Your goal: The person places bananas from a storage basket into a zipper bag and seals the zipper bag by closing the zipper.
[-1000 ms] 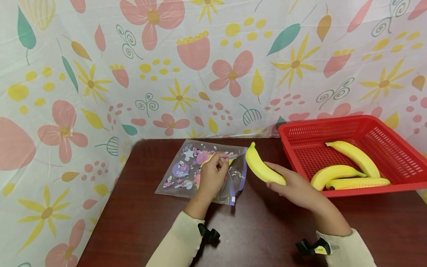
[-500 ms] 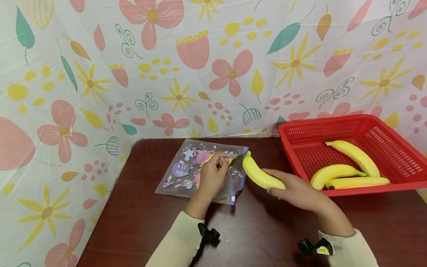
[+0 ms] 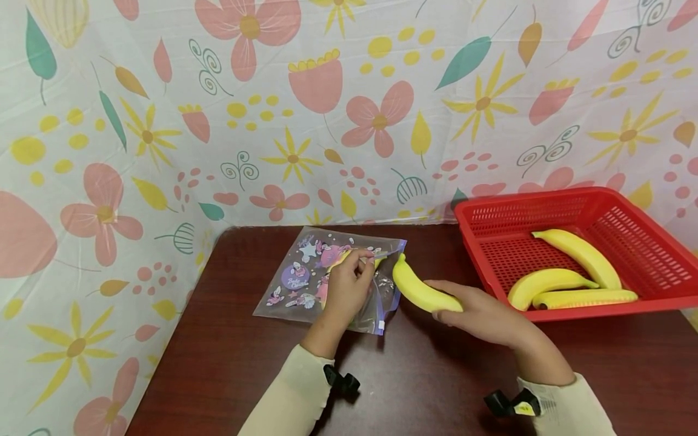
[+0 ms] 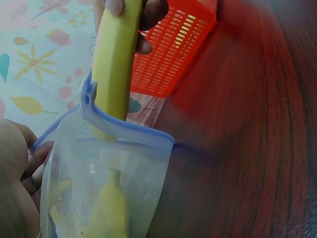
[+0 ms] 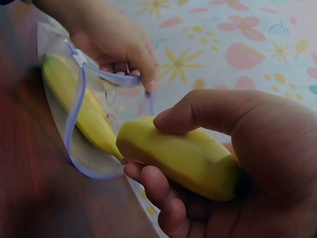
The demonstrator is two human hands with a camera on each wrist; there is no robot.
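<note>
My left hand pinches the upper edge of a clear zip bag with printed cartoon pictures and a purple zip strip. The bag's mouth gapes toward the right. Inside the bag lies a banana, plain in the right wrist view. My right hand grips another banana by its near end, thumb on one side and fingers on the other. That banana's stem end points at the bag's mouth. In the left wrist view its lower part is at the purple rim; how far in it reaches I cannot tell.
A red plastic basket stands at the right on the dark wooden table, with three bananas in it, one being the upper banana. A flower-printed cloth hangs behind and to the left of the table.
My right hand has brought its banana left and slightly down, closer to the bag's mouth. My left hand keeps its hold on the bag in the same spot.
</note>
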